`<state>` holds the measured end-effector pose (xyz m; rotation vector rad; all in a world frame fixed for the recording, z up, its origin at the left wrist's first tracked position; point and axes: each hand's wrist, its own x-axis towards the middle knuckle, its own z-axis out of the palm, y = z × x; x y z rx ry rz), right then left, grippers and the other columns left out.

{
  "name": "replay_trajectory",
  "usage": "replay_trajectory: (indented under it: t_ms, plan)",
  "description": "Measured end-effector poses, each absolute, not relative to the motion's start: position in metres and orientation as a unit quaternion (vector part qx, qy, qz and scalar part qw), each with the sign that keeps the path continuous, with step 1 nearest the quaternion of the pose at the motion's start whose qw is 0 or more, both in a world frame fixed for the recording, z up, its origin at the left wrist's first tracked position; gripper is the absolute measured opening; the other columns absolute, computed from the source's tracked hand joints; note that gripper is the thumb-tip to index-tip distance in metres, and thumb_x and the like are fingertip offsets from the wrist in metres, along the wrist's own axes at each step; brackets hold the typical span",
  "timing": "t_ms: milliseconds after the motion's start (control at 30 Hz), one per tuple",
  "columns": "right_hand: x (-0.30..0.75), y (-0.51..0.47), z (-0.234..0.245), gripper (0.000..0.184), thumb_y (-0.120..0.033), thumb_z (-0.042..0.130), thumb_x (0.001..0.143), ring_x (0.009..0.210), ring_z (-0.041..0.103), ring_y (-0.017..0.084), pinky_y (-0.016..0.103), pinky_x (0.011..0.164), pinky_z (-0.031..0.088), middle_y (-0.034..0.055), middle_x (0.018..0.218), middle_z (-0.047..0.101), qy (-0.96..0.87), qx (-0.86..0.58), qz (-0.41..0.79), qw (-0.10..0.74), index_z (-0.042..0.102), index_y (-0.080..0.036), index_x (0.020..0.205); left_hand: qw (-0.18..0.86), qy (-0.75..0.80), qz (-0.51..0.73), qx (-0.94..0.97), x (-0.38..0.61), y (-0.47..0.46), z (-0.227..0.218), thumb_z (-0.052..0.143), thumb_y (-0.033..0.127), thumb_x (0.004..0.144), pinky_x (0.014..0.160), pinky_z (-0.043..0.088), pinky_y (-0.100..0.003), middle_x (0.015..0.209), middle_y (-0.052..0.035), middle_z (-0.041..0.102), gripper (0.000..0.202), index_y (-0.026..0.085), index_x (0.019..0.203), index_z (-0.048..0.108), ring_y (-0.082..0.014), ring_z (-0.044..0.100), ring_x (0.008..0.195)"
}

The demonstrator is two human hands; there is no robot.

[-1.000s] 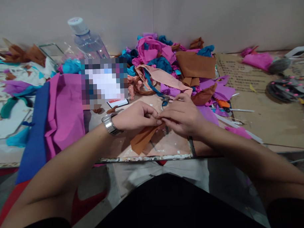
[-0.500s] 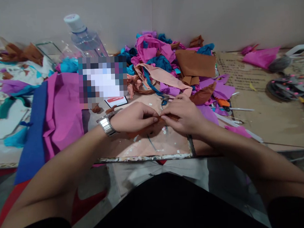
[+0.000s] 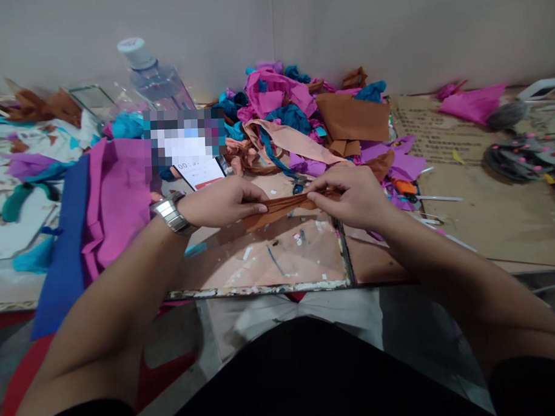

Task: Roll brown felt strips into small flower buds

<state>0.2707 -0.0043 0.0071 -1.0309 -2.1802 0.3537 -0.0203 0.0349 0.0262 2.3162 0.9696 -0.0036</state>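
Near centre: board (image 3: 261,263), peach top w/ small white flecks and a dark line down its R edge. To its R lies cardboard (image 3: 487,213), flat, w/ print near the far end. On the L a pink sheet (image 3: 117,195) lies rumpled, overlapping a blue sheet (image 3: 60,252) that hangs over the near edge. At the back sits a scrap pile (image 3: 292,104) of pink, teal, purple and peach bits, w/ a flat brown sheet (image 3: 354,117) on its R side. Behind the pink sheet is a bottle (image 3: 157,79), clear w/ white cap, tilted in view, lower part blurred out. The L hand (image 3: 220,203) is curled nearly closed, thumb and fingertips pinching the L end of the strip (image 3: 281,206). The R hand (image 3: 350,193) is likewise closed in a pinch on the R end. The strip is brown, gathered into narrow pleats and stretched btwn the two hands over the board's far half, in front of the pile; can't tell if it touches the board. Just behind the L hand a phone (image 3: 201,172) lies flat, screen lit w/ digits. On the L wrist is a metal watch (image 3: 168,213). Just behind the strip, scissors (image 3: 299,184) peek out, mostly hidden.
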Motion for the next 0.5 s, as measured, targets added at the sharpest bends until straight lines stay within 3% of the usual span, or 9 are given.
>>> replay_trajectory:
  t_ms: [267,333,433,500]
  plan:
    - [0.286,0.005,0.017,0.01,-0.026,0.072,0.087,0.067,0.069,0.018,0.031,0.064,0.05,0.0019,0.077,0.08,-0.8,-0.445,0.173,0.364,0.081,-0.022,0.082,0.287,0.375,0.022,0.881,-0.031,0.037,0.031,0.048,0.027,0.093,0.076,0.05,-0.025,0.102,-0.0015,0.08,0.043,0.018,0.123,0.077,-0.0173,0.07,0.082]
    - [0.287,0.006,0.017,0.01,-0.026,0.073,0.087,0.067,0.068,0.018,0.031,0.063,0.049,0.0019,0.078,0.08,-0.8,-0.446,0.172,0.363,0.081,-0.022,0.083,0.266,0.376,0.055,0.886,-0.032,0.034,0.032,0.047,0.024,0.093,0.085,0.053,-0.028,0.116,-0.0034,0.08,0.049,0.018,0.134,0.073,-0.0206,0.073,0.093]
    - [0.281,0.004,0.014,0.01,-0.026,0.073,0.089,0.069,0.069,0.018,0.034,0.071,0.048,0.0014,0.079,0.081,-0.826,-0.419,0.148,0.345,0.081,-0.022,0.083,0.228,0.344,0.111,0.904,-0.026,0.026,0.034,0.048,0.031,0.097,0.104,0.05,-0.035,0.146,-0.0081,0.068,0.053,0.019,0.147,0.063,-0.0271,0.068,0.122]
    - [0.273,-0.002,0.01,0.01,-0.026,0.072,0.091,0.075,0.071,0.019,0.037,0.082,0.046,0.0008,0.083,0.082,-0.853,-0.388,0.12,0.328,0.081,-0.023,0.085,0.239,0.335,0.107,0.905,-0.017,0.019,0.034,0.05,0.041,0.101,0.102,0.051,-0.033,0.143,-0.0089,0.07,0.05,0.02,0.145,0.064,-0.0271,0.069,0.122]
